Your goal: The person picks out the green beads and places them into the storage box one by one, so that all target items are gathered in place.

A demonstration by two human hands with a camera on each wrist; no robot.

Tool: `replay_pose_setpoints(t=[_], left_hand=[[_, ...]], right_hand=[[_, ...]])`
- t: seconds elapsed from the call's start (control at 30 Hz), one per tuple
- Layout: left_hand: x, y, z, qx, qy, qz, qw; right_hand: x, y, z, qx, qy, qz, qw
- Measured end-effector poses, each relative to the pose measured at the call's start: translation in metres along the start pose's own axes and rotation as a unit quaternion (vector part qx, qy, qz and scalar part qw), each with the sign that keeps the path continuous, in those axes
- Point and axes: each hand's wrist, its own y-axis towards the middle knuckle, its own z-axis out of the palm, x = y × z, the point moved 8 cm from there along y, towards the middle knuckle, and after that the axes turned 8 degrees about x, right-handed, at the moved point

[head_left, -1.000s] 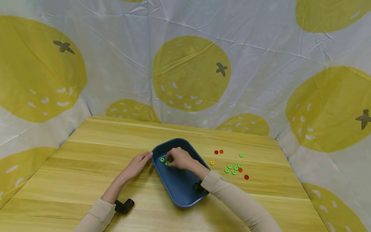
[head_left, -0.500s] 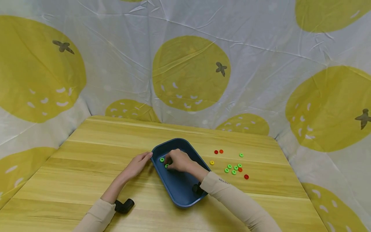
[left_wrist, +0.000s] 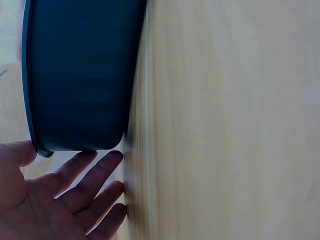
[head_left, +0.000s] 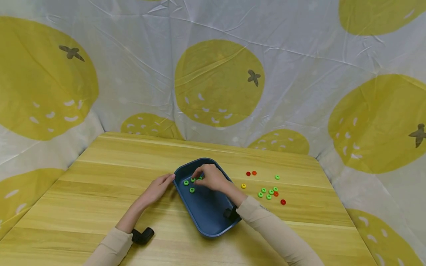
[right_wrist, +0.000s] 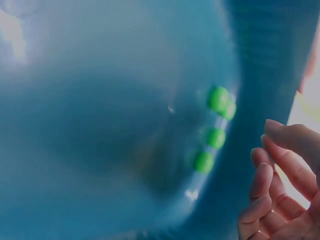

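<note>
Wooden table [head_left: 133, 166] with crosswise grain. Bears a blue tray [head_left: 206, 212], turned at an angle. To its right, carries a red ring [head_left: 248, 174] beside an orange ring [head_left: 254, 173], a yellow ring [head_left: 243, 187], five green rings [head_left: 260, 195] clustered with a second orange ring [head_left: 276, 194], a second red ring [head_left: 283, 202] just nearer, a lone green ring [head_left: 277, 178] farther back.

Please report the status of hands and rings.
Left hand touching blue tray. Right hand over tray, holding nothing visible. Four green rings inside. No obstruction seen.
</note>
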Motion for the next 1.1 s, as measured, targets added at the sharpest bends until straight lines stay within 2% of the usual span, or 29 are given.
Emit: replay_pose_setpoints(t=[0.23,0.57,0.77,0.97,1.1], left_hand=[[0.001,0.0,0.0,-0.004,0.003,0.003,1.0],[0.0,0.001,0.0,-0.003,0.001,0.006,1.0],[0.0,0.002,0.0,-0.003,0.004,0.007,1.0],[0.001,0.002,0.0,-0.003,0.005,0.004,1.0],[0.0,0.001,-0.001,-0.002,0.003,0.006,1.0]], right_hand=[[-0.004,-0.009,-0.032,-0.04,0.054,-0.015,0.9976],[-0.026,-0.025,-0.065,-0.094,0.098,0.005,0.9907],[-0.05,-0.039,-0.08,-0.113,0.108,0.032,0.9872],[-0.078,-0.065,-0.094,-0.123,0.133,0.065,0.9813],[-0.098,-0.082,-0.102,-0.138,0.127,0.086,0.9785]])
